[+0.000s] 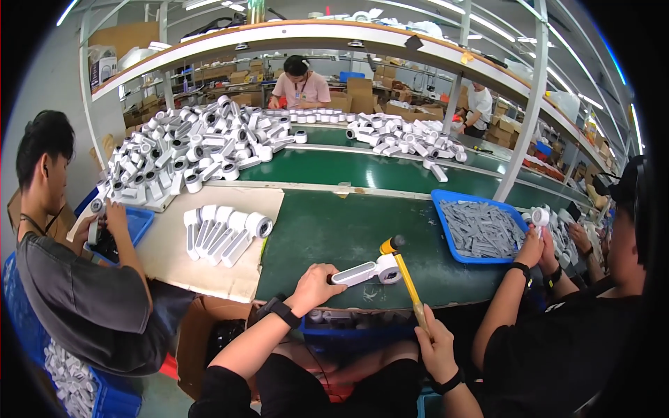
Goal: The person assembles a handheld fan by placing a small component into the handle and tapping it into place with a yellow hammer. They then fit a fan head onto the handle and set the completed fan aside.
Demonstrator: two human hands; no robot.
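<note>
My left hand (315, 287) grips the handle end of a white handheld fan (359, 274) with a long grey-inlaid handle and a round head. The fan lies low over the green tabletop near its front edge, its round head to the right. In my right hand (437, 348), the fingers are wrapped around the yellow handle of a small mallet (411, 282). Its yellow-and-black head is raised just beyond the fan's round head; whether they touch I cannot tell. To the left, several similar white fans (224, 235) lie side by side on a cardboard sheet (240, 277).
A blue tray (481, 259) of grey strips stands at right. A large heap of white fans (191, 143) fills the far left, a smaller heap (404, 136) the far right. Co-workers sit close on both sides. Below the table edge is a blue bin (355, 341).
</note>
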